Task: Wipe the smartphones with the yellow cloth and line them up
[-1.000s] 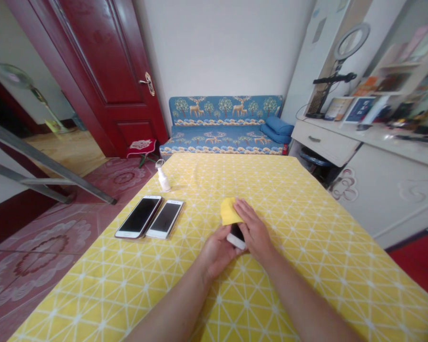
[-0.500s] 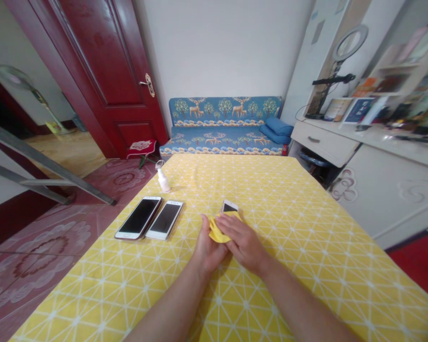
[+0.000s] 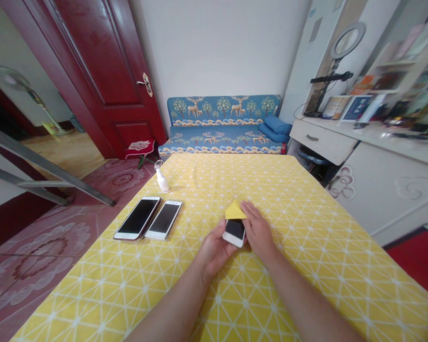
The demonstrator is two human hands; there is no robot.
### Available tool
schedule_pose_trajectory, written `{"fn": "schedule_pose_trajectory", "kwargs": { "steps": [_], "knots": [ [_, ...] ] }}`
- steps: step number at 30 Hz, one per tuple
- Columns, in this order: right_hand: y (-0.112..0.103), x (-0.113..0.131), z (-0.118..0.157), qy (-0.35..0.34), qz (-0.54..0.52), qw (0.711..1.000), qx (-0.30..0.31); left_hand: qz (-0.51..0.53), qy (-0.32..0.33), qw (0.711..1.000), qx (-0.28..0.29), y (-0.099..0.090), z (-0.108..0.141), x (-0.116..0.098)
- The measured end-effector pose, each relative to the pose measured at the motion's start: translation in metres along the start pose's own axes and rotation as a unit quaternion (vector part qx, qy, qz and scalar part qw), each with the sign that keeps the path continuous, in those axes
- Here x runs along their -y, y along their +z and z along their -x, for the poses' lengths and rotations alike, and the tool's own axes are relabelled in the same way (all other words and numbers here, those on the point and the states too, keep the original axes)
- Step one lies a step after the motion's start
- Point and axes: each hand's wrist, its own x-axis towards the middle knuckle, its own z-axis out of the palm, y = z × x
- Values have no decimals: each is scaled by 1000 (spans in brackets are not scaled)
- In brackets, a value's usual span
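A white smartphone (image 3: pixel 234 232) with a dark screen rests in my left hand (image 3: pixel 216 248), whose thumb lies along its left edge and whose fingers pass beneath it. My right hand (image 3: pixel 259 230) presses a yellow cloth (image 3: pixel 234 210) over the phone's far end, with the fingers along the cloth's right side. The near part of the screen shows below the cloth; the far end is covered. To the left, a larger white-framed smartphone (image 3: pixel 139 218) and a smaller white smartphone (image 3: pixel 164 220) lie side by side, screens up.
A white spray bottle (image 3: pixel 162 180) stands near the left edge of the table, which has a yellow patterned tablecloth (image 3: pixel 288 285). Beyond it is a blue sofa (image 3: pixel 221 135). A white cabinet (image 3: pixel 388 190) stands at the right, and a metal ladder (image 3: pixel 50 166) at the left.
The cloth and my right hand have moved from the phone's near part to its far end, uncovering the near screen. My left hand has shifted slightly right.
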Motion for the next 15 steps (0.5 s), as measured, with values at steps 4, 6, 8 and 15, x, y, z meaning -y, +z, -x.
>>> {"fn": "schedule_pose_trajectory", "kwargs": {
  "steps": [4, 6, 8, 15],
  "knots": [
    [-1, 20, 4, -91, -22, 991, 98, 55, 58, 996, -46, -2, -8, -11],
    [-2, 32, 5, -145, -39, 978, 146, 68, 66, 990, -101, -4, -12, -17],
    [-2, 40, 6, -182, -47, 967, 171, 70, 49, 986, -141, -5, -13, -20],
    [-1, 29, 1, -130, 8, 985, 114, -6, 36, 997, -63, 2, -1, -4]
  ]
}}
